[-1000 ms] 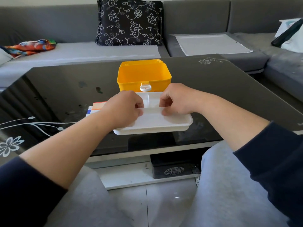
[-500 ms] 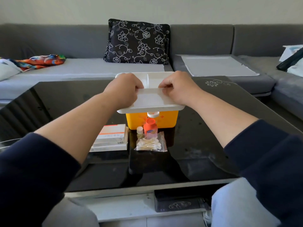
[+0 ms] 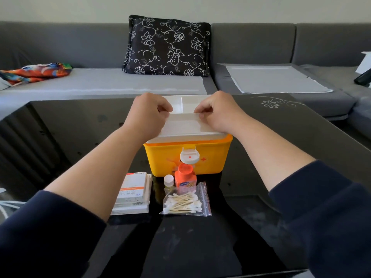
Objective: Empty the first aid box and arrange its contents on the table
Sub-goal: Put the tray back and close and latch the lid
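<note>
The yellow first aid box (image 3: 212,159) stands on the black glass table (image 3: 281,141), its white latch facing me. A white divided tray (image 3: 183,125) rests on the box's top rim. My left hand (image 3: 148,115) and my right hand (image 3: 217,112) both grip the tray's middle divider. In front of the box lie stacked white and orange medicine boxes (image 3: 133,192), a small white-capped vial (image 3: 168,180), an orange bottle (image 3: 185,178) and a clear bag of cotton swabs (image 3: 185,201).
A grey sofa (image 3: 80,49) wraps around the table's far and right sides. On it sit a black floral cushion (image 3: 167,46), a colourful cloth (image 3: 36,72) at the left and a pale mat (image 3: 275,79) at the right.
Both hands carried the white tray from the table's near edge up and away to the yellow box, then lowered it onto the rim. The camera tilted, revealing the items in front.
</note>
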Demonstrator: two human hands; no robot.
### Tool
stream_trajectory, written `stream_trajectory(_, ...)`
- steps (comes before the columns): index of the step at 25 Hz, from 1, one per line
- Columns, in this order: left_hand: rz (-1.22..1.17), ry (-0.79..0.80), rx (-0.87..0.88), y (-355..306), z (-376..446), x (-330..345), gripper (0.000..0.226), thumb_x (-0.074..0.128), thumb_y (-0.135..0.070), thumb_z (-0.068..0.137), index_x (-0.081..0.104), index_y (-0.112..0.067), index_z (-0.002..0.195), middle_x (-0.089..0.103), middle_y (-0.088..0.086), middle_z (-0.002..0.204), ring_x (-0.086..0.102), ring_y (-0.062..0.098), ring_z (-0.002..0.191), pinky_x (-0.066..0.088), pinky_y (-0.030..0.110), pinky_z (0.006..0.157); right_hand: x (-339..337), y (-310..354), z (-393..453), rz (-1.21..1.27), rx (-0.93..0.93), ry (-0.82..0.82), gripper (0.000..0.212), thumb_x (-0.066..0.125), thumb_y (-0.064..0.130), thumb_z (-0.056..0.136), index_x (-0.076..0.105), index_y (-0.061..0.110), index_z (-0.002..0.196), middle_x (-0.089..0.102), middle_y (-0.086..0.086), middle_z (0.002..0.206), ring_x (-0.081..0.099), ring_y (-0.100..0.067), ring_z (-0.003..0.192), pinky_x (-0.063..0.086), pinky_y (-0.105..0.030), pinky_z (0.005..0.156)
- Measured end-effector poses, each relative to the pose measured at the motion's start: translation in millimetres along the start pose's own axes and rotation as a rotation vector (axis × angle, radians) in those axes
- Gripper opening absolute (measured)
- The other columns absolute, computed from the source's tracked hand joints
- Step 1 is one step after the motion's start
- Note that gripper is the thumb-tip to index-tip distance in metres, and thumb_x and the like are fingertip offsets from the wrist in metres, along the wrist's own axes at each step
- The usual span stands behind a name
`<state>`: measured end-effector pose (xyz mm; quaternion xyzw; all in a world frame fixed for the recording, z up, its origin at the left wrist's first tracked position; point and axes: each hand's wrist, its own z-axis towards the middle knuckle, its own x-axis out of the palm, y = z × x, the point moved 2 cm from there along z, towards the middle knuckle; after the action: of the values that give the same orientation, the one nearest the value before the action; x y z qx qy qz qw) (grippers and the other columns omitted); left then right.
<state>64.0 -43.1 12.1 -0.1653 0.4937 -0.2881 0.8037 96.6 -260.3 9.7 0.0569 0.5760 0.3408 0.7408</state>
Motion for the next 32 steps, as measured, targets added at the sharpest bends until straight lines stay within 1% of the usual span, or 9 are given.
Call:
stream_trajectory(2, -0.027, -0.009, 0.002, 1, 2, 2, 0.019, 0.068, -0.003, 0.088, 0.078, -0.02, 0.088, 0.065, -0.015, 0.074, 0.062, 0.0, 0.07, 0.042, 0.009, 0.061, 3, -5, 1, 0.009, 0.007, 0.019, 0.026, 0.07, 0.0, 0.088, 0.082, 0.019, 0.101, 0.078, 0.004, 0.098, 0.067, -0.008, 0.088, 0.043, -0.008, 0.072)
stream_trajectory(7, -0.022, 0.02, 0.014, -2, -3, 6, 0.016, 0.07, -0.003, 0.088, 0.078, -0.016, 0.091, 0.069, -0.009, 0.078, 0.063, 0.002, 0.074, 0.045, 0.011, 0.066, 2, -8, -1, -0.013, 0.003, 0.038, 0.026, 0.071, 0.001, 0.088, 0.082, 0.018, 0.103, 0.077, 0.004, 0.097, 0.068, -0.011, 0.089, 0.05, -0.021, 0.083)
stream_trajectory(12, 0.007, 0.037, 0.013, 0, -6, 5, 0.015, 0.072, -0.004, 0.087, 0.079, -0.017, 0.092, 0.069, -0.007, 0.08, 0.063, 0.003, 0.074, 0.044, 0.01, 0.067, 4, -8, -6, -0.024, 0.016, 0.048, 0.027, 0.071, 0.002, 0.089, 0.081, 0.02, 0.105, 0.076, 0.005, 0.1, 0.066, -0.009, 0.09, 0.048, -0.021, 0.085)
stream_trajectory(17, 0.022, 0.062, 0.019, -1, -9, 10, 0.015, 0.073, -0.004, 0.087, 0.079, -0.017, 0.093, 0.069, -0.005, 0.081, 0.063, 0.008, 0.075, 0.049, 0.021, 0.075, 9, -12, -9, -0.033, 0.026, 0.084, 0.026, 0.07, 0.003, 0.089, 0.081, 0.019, 0.106, 0.077, 0.003, 0.103, 0.066, -0.011, 0.09, 0.052, -0.024, 0.087)
stream_trajectory(21, 0.029, 0.065, 0.012, 2, -10, 12, 0.015, 0.073, -0.005, 0.087, 0.079, -0.016, 0.095, 0.068, -0.006, 0.081, 0.061, 0.004, 0.074, 0.044, 0.014, 0.07, 13, -15, -9, -0.043, 0.032, 0.097, 0.026, 0.071, 0.004, 0.089, 0.081, 0.02, 0.107, 0.077, 0.003, 0.104, 0.064, -0.009, 0.088, 0.05, -0.023, 0.086)
stream_trajectory(26, 0.006, 0.066, -0.005, 6, -11, 14, 0.014, 0.073, -0.005, 0.087, 0.079, -0.013, 0.096, 0.072, 0.0, 0.086, 0.064, 0.012, 0.078, 0.047, 0.018, 0.072, 14, -16, -10, -0.037, 0.039, 0.106, 0.027, 0.071, 0.004, 0.089, 0.081, 0.02, 0.108, 0.077, 0.003, 0.106, 0.063, -0.008, 0.088, 0.049, -0.023, 0.086)
stream_trajectory(29, -0.029, 0.053, -0.017, 9, -10, 16, 0.014, 0.074, -0.006, 0.086, 0.079, -0.013, 0.097, 0.072, -0.001, 0.086, 0.065, 0.012, 0.078, 0.046, 0.014, 0.07, 13, -14, -10, -0.02, 0.055, 0.117, 0.027, 0.071, 0.003, 0.089, 0.08, 0.019, 0.109, 0.077, 0.003, 0.107, 0.064, -0.009, 0.092, 0.05, -0.023, 0.088)
stream_trajectory(30, -0.054, 0.04, -0.026, 10, -10, 16, 0.014, 0.075, -0.007, 0.087, 0.078, -0.014, 0.098, 0.072, -0.001, 0.088, 0.066, 0.014, 0.081, 0.047, 0.016, 0.071, 12, -13, -11, -0.005, 0.058, 0.115, 0.027, 0.071, 0.003, 0.089, 0.081, 0.019, 0.108, 0.077, 0.004, 0.105, 0.065, -0.009, 0.092, 0.051, -0.024, 0.089)
stream_trajectory(32, -0.109, -0.019, -0.076, 13, -8, 14, 0.015, 0.073, -0.012, 0.089, 0.077, -0.017, 0.102, 0.072, -0.001, 0.094, 0.065, 0.016, 0.088, 0.05, 0.024, 0.078, 11, -12, -12, 0.072, 0.072, 0.076, 0.024, 0.072, 0.004, 0.09, 0.081, 0.019, 0.107, 0.075, 0.007, 0.1, 0.066, -0.007, 0.093, 0.051, -0.021, 0.089)
